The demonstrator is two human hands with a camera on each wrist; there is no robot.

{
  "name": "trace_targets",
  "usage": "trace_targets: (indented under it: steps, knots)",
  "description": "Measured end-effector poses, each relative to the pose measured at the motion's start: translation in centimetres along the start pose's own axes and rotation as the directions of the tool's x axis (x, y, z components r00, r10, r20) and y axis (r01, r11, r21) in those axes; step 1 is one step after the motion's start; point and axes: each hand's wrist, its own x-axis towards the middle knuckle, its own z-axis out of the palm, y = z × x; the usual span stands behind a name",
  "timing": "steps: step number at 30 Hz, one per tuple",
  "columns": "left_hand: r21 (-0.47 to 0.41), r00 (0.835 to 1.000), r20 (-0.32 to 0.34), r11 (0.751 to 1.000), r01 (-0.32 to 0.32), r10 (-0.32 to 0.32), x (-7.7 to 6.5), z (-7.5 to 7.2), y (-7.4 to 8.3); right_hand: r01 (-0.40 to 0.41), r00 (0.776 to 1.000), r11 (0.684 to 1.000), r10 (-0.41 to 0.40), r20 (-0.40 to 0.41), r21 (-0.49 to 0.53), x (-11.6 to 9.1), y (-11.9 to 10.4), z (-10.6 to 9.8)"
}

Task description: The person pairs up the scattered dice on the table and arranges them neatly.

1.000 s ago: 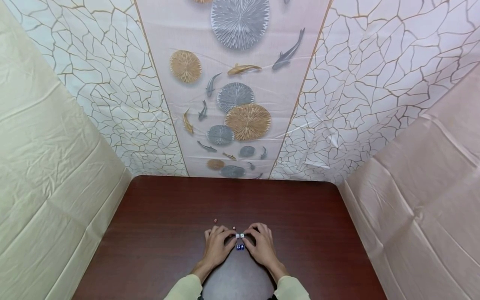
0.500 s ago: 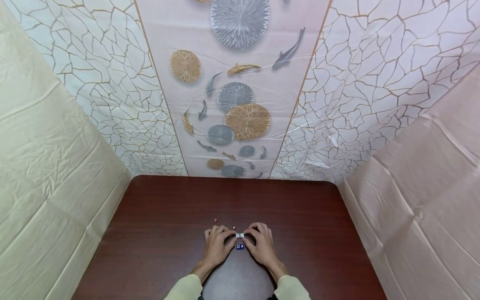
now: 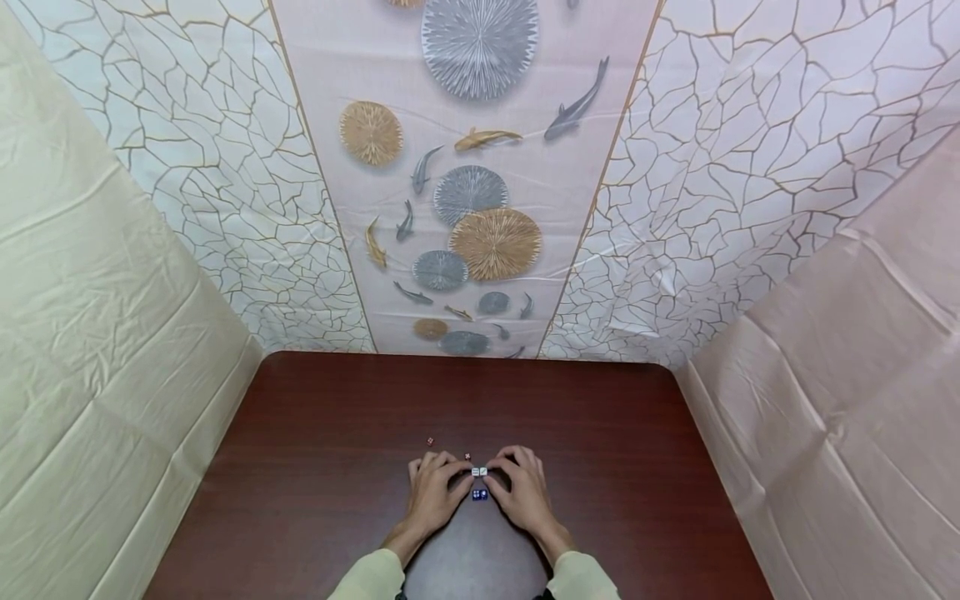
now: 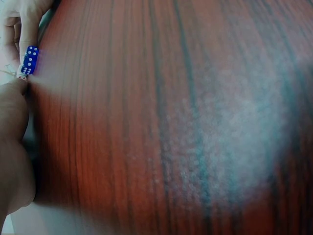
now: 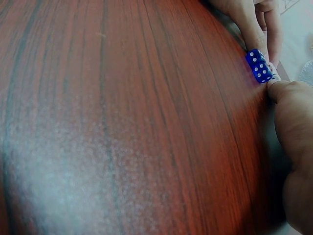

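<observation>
Two white dice stand side by side between my hands in the head view. My left hand (image 3: pixel 435 492) pinches the left white die (image 3: pixel 475 472) with thumb and index finger. From the other side, the thumb and index finger of my right hand (image 3: pixel 523 490) pinch the right white die (image 3: pixel 483 472). Just nearer to me sits a pair of blue dice (image 3: pixel 480 494), side by side and touched by neither hand. In both wrist views the blue dice (image 4: pixel 30 59) mostly hide the white ones.
A small red die (image 3: pixel 467 456) lies just beyond the left fingertips, and another red die (image 3: pixel 431 441) is farther back to the left. The dark wood table (image 3: pixel 315 467) ends at a patterned cloth backdrop (image 3: pixel 480 125), with plain cloth on both sides.
The right white die has shifted slightly left, closing the small gap to the left white die. Both hands keep nearly the same place.
</observation>
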Motion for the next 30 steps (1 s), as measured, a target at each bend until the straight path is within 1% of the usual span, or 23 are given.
trace_targets:
  steps: [9, 14, 16, 19, 23, 27, 30]
  knots:
    - [-0.038, 0.999, 0.039, 0.999, 0.034, -0.033, 0.1, -0.2, 0.1, 0.011, 1.0, 1.0, -0.011, -0.007, -0.006, 0.1, 0.0, 0.1]
    - [-0.013, 0.999, 0.028, 1.0, 0.026, -0.026, 0.1, -0.3, 0.3, 0.006, 1.0, 0.999, -0.006, -0.016, -0.036, 0.1, 0.0, 0.1]
    - [-0.012, 0.999, 0.036, 0.999, 0.029, -0.029, 0.1, -0.2, 0.3, 0.0, 1.0, 0.999, -0.001, -0.02, -0.04, 0.1, 0.0, 0.0]
    - [-0.022, 0.998, 0.054, 0.999, 0.041, -0.039, 0.1, -0.2, 0.2, -0.026, 1.0, 1.0, 0.026, -0.013, -0.012, 0.2, -0.1, -0.3]
    - [-0.02, 0.998, 0.054, 0.999, 0.042, -0.041, 0.2, -0.1, 0.1, -0.072, 0.997, 0.996, 0.072, 0.002, 0.052, 0.5, -0.2, -0.7]
    - [-0.008, 0.998, 0.051, 0.999, 0.041, -0.04, 0.2, -0.2, 0.1, -0.077, 0.997, 0.993, 0.077, -0.002, 0.089, 1.1, -0.1, -1.0]
    - [0.001, 0.998, 0.044, 0.999, 0.036, -0.036, 0.1, -0.2, 0.0, -0.058, 0.998, 0.994, 0.059, -0.007, 0.097, 1.8, -0.1, -1.2]
